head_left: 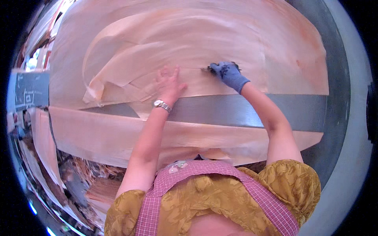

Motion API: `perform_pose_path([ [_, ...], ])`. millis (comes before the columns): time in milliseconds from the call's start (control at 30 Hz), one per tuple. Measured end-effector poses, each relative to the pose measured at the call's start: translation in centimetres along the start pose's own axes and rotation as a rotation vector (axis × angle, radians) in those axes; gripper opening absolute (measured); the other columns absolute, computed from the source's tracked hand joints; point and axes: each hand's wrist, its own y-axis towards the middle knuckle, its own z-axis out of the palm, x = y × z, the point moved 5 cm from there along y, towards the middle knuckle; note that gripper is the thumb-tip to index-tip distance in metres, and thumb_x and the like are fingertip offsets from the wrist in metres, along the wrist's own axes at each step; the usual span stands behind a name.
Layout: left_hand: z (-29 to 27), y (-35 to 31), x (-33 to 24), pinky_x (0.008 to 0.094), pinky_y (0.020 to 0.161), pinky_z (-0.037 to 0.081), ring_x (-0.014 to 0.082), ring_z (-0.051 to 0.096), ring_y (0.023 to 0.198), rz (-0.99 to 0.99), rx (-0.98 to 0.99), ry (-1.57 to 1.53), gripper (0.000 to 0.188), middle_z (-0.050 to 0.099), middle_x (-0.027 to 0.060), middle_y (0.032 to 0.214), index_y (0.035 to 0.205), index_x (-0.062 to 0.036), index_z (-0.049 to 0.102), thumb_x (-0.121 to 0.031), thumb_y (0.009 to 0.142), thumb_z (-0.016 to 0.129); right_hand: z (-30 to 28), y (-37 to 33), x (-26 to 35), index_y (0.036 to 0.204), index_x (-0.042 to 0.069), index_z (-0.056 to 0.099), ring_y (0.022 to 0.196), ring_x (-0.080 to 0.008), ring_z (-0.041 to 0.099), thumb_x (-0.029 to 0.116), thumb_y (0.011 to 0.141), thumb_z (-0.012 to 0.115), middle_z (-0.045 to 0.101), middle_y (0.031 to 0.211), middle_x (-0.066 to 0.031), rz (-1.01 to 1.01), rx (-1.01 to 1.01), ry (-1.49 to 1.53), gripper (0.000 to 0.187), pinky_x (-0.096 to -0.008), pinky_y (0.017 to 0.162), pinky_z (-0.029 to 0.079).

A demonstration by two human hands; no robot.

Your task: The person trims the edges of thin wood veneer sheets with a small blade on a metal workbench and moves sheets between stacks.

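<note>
A large sheet of thin pinkish-tan wood veneer (220,43) covers most of the grey table, with loose, overlapping veneer pieces (130,78) on it. My left hand (170,83), bare with a silver wristwatch, presses on the veneer with its fingers spread. To its right, my right hand (228,74) wears a blue knitted glove with dark patches and is closed around a small, thin-tipped blade-like tool (205,69). Most of that tool is hidden by the glove. Its tip touches the veneer, where a thin straight line runs left toward my left hand.
Between the large sheet and a long veneer strip (98,131) along the near side, grey tabletop (220,112) shows. Veneer scraps (100,177) are piled below at the lower left. A dark panel with white lines (29,92) stands at the left edge.
</note>
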Motion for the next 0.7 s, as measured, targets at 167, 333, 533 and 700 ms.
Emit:
perform_pose_path([
  [167,0.6,-0.1,-0.1,0.0576,0.105,0.034,0.0410,0.033,0.135,0.004,-0.001,0.080,0.078,0.034,0.0187,0.149,0.144,-0.0298,0.042,-0.047,0.076,0.074,-0.7,-9.7,-7.8,0.108,0.014,0.057,0.086,-0.0345,0.066,0.016,0.092,0.049,0.066,0.091,-0.0152,0.153,0.025,-0.041,0.019,-0.0463,0.073,0.052],
  [333,0.0,-0.2,-0.4,0.0554,0.105,0.035,0.0400,0.034,0.133,0.009,-0.006,0.096,0.079,0.034,0.0185,0.148,0.145,-0.0297,0.042,-0.048,0.075,0.074,0.8,-18.6,-11.9,0.114,0.013,0.055,0.088,-0.0348,0.065,0.014,0.091,0.050,0.065,0.095,-0.0160,0.393,0.145,-0.082,0.024,-0.0468,0.074,0.052],
  [533,0.4,-0.3,-0.3,0.0544,0.105,0.035,0.0394,0.035,0.132,0.018,-0.028,0.131,0.080,0.036,0.0177,0.147,0.145,-0.0297,0.041,-0.050,0.075,0.074,1.7,-27.5,-10.8,0.129,0.011,0.048,0.086,-0.0371,0.067,0.018,0.091,0.053,0.067,0.100,-0.0197,0.652,0.224,-0.041,0.038,-0.0491,0.075,0.052],
  [700,0.1,-0.5,-0.5,0.0580,0.104,0.034,0.0425,0.034,0.132,0.005,0.025,0.129,0.079,0.038,0.0189,0.146,0.146,-0.0290,0.040,-0.051,0.076,0.072,2.9,-34.0,-10.1,0.126,0.013,0.050,0.087,-0.0370,0.067,0.022,0.094,0.053,0.068,0.097,-0.0178,0.900,0.341,0.011,0.034,-0.0494,0.073,0.052],
])
